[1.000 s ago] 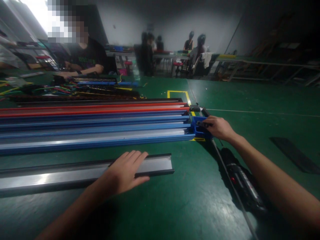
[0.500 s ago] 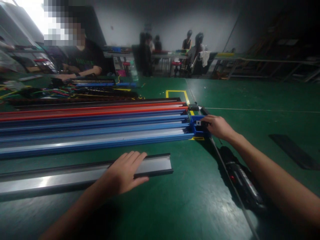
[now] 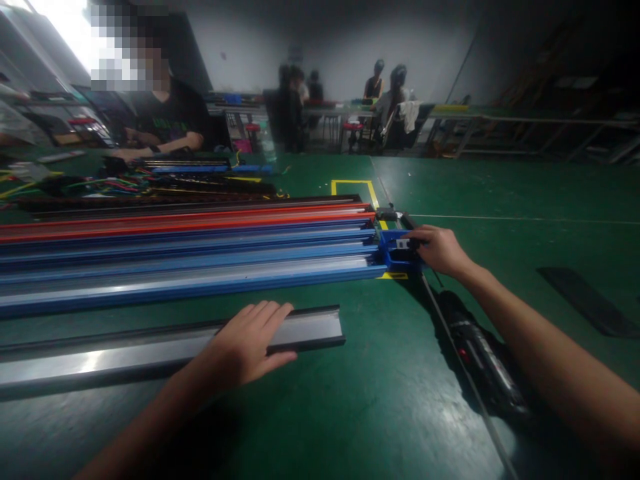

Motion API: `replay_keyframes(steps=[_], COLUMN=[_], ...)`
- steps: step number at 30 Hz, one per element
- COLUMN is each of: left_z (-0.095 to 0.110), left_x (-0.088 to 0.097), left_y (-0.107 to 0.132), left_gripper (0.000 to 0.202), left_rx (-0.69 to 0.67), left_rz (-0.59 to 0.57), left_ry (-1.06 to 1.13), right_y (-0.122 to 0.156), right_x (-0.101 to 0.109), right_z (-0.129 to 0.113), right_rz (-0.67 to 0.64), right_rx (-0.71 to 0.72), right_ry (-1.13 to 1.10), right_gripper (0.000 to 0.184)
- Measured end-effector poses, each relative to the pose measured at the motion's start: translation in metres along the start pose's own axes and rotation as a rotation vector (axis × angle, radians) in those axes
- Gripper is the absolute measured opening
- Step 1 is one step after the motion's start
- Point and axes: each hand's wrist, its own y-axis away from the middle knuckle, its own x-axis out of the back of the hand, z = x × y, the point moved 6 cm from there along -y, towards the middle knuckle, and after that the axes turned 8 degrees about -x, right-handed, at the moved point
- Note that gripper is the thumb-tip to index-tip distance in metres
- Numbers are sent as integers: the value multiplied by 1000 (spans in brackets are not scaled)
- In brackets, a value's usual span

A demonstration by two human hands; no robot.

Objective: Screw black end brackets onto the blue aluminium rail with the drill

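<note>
My left hand [image 3: 250,340] lies across a black-edged metal channel [image 3: 313,327], fingers over its far edge and thumb along the near one. The channel lies flat on the green table and runs off to the left. Over a small blue bin [image 3: 385,257], the fingers of my right hand [image 3: 443,250] pinch a small part with a silver face [image 3: 403,244]; the rest of it is dark and partly hidden by the fingers. Beneath my right forearm lies a black tool shaped like an electric screwdriver [image 3: 485,360].
Blue channels [image 3: 250,270] and red channels [image 3: 225,220] lie side by side beyond my left hand. Coloured wires [image 3: 120,183] are heaped behind them. A dark flat strip [image 3: 585,300] lies at the right. A co-worker [image 3: 175,117] sits across the table at the left.
My right hand has shifted slightly up and right, and the small silver-faced part has moved with it over the bin. My left hand stays on the channel.
</note>
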Motion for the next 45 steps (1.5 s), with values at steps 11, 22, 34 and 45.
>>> replay_keyframes(steps=[11, 22, 34, 45], left_z=[2, 5, 3, 5], left_x=[2, 6, 5, 5], left_y=[-2, -3, -2, -4], left_gripper=[69, 67, 67, 67], left_rx=[-15, -24, -23, -33], left_rz=[18, 46, 56, 55], left_ry=[-1, -2, 16, -3], right_y=[3, 1, 4, 3], right_x=[-5, -11, -16, -22], right_z=[-4, -3, 0, 9], right_rz=[-14, -148, -430, -486], right_rx=[128, 112, -58, -55], right_ry=[-14, -76, -135, -125], right_gripper=[45, 43, 51, 58])
